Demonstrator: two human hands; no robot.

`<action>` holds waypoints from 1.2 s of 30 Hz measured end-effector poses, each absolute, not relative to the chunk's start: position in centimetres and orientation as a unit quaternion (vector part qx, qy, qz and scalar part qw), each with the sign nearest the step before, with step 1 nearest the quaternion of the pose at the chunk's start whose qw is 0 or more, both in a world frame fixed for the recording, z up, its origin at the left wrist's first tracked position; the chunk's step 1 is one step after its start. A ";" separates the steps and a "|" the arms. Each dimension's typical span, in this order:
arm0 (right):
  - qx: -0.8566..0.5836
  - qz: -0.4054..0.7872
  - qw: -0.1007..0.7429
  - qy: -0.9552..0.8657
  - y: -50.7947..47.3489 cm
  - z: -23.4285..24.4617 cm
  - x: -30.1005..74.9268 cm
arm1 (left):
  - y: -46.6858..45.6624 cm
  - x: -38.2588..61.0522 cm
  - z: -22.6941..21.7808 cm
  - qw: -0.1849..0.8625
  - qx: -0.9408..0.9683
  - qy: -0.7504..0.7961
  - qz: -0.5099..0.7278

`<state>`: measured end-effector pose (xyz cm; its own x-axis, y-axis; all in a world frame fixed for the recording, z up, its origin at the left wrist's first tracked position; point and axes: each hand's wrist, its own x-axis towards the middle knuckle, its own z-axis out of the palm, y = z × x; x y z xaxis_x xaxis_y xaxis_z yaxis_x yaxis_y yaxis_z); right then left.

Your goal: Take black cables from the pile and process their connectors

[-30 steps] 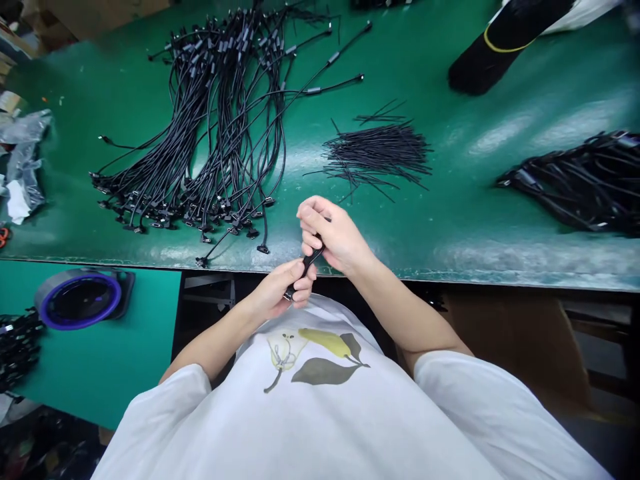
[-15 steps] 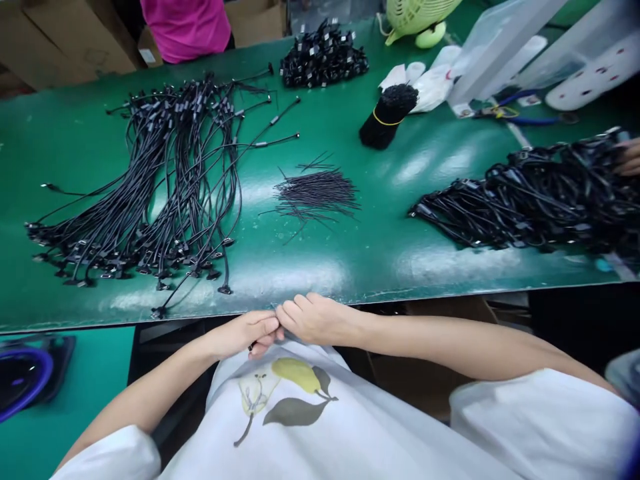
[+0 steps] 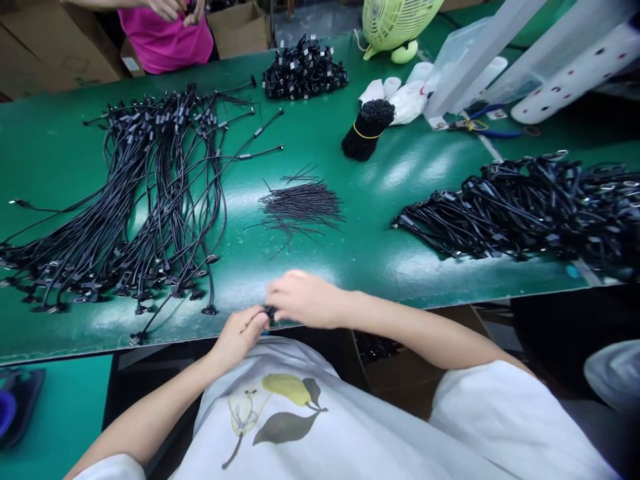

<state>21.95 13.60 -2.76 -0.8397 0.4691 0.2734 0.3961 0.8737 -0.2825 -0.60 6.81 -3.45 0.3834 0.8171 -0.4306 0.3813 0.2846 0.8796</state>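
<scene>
The left hand [image 3: 239,339] pinches one black connector [image 3: 271,315] beside the blurred right hand [image 3: 306,299].

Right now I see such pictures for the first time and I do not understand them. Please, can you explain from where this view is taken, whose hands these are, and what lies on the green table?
A camera worn on a person's head took this picture, so you look down over their chest at their own arms. Their left hand holds a small black piece, perhaps a cable connector, and the blurred right hand is close beside it. On the green workbench lie long black cables, a pile of short black wires and a larger cable heap. Another person in a pink shirt stands beyond the bench.
</scene>
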 end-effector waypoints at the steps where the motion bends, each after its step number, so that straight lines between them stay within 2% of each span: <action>1: -0.297 0.128 0.212 -0.922 15.4 -3.1 23.2 | 7.1 -0.6 -3.6 0.638 0.510 0.532 0.223; 3: -0.489 0.111 0.313 -0.806 19.4 -4.4 26.1 | 7.8 -0.7 -3.6 0.679 0.395 0.536 0.308; 5: -0.614 0.066 0.338 -0.710 23.0 -6.2 28.9 | 8.4 -0.5 -3.3 0.700 0.324 0.523 0.362; 9: -0.657 0.041 0.291 -0.694 26.2 -8.4 31.5 | 8.8 0.2 -2.4 0.724 0.279 0.496 0.390; 13: -0.675 0.033 0.319 -0.664 23.1 -6.6 29.7 | 8.5 0.8 -1.9 0.732 0.259 0.480 0.408; 15: -0.642 0.107 0.356 -0.670 19.9 -5.3 26.9 | 8.2 1.1 -1.6 0.747 0.267 0.451 0.410; 19: -0.480 0.400 0.377 -0.684 12.8 -4.1 19.6 | 8.2 1.4 -1.1 0.776 0.297 0.388 0.398; 21: -0.442 0.456 0.376 -0.675 10.4 -4.0 17.0 | 8.3 1.2 -1.2 0.760 0.312 0.399 0.407; 23: -0.436 0.396 0.373 -0.717 9.2 -3.9 15.8 | 8.3 0.9 -1.5 0.713 0.344 0.436 0.427; 26: -0.405 0.165 0.321 -0.840 9.1 -3.4 15.9 | 8.2 0.0 -2.2 0.638 0.422 0.488 0.421; 29: -0.248 -0.037 0.270 -0.930 9.8 -2.2 16.6 | 7.9 -0.9 -2.8 0.624 0.475 0.514 0.348; 32: -0.098 -0.096 0.225 -0.965 10.1 -0.7 16.7 | 7.4 -2.0 -2.4 0.687 0.471 0.484 0.269; 36: -0.078 -0.112 0.156 -0.978 10.1 1.4 16.0 | 6.7 -3.2 -1.1 0.795 0.381 0.401 0.247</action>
